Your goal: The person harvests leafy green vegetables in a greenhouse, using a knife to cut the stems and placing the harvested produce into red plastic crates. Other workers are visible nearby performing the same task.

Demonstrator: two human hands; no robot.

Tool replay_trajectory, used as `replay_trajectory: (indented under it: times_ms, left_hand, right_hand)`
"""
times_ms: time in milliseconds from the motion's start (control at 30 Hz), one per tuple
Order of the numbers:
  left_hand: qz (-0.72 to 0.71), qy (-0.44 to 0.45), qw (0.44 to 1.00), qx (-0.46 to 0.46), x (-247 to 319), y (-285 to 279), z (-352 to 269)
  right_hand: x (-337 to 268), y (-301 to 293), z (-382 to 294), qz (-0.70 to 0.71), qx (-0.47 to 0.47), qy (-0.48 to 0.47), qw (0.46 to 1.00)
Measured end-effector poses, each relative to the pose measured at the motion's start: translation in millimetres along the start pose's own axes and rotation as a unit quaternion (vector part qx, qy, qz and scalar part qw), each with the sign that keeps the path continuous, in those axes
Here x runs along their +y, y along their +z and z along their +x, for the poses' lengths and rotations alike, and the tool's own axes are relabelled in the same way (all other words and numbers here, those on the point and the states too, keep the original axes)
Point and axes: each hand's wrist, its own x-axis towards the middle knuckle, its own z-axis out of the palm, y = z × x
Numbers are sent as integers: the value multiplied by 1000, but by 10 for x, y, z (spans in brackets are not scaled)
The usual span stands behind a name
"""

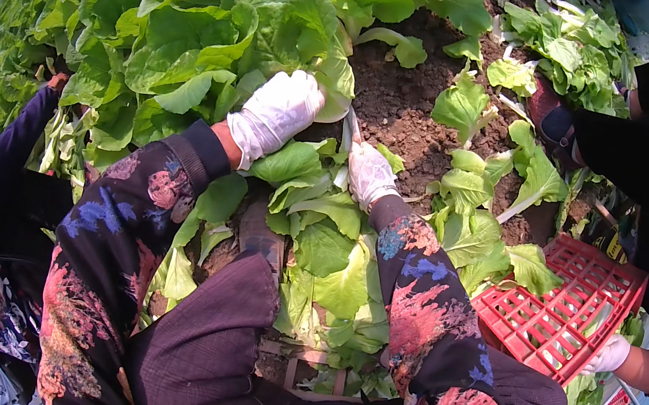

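Note:
My left hand [286,107], in a white glove, is closed around the leaves of a leafy green plant [335,82] at the edge of the uncut growth. Close by on its right, my right hand [370,170], also gloved in white, grips a narrow tool [351,126] like a knife, its tip side against the base of that plant; the handle is mostly hidden by the fingers. Below both hands, loose leafy greens [327,242] lie heaped on the soil between my knees.
Dense leafy plants [188,19] fill the upper left. Bare soil [403,100] and scattered leaves lie to the right. A co-worker's gloved hand [609,354] touches a tilted red plastic crate [564,307]. Another co-worker's sleeve [14,131] reaches into plants at left.

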Motion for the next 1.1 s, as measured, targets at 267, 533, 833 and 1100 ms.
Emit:
replay_trajectory:
  times_ms: [267,533,833,1100]
  left_hand:
    - [-205,-28,974,92,-25,-277,-173]
    - [-788,-106,603,-65,-7,-1527,-205]
    - [-735,-5,660,-157,73,-1500,-503]
    - [-598,-45,797,71,215,-1556,-655]
  right_hand:
    - [-134,-247,-735,562,77,244,787]
    - [-136,-1145,-1043,708,178,-91,677]
    - [-706,-1713,-1561,650,112,-185,728]
    - [-800,-1422,-1559,724,104,-82,677]
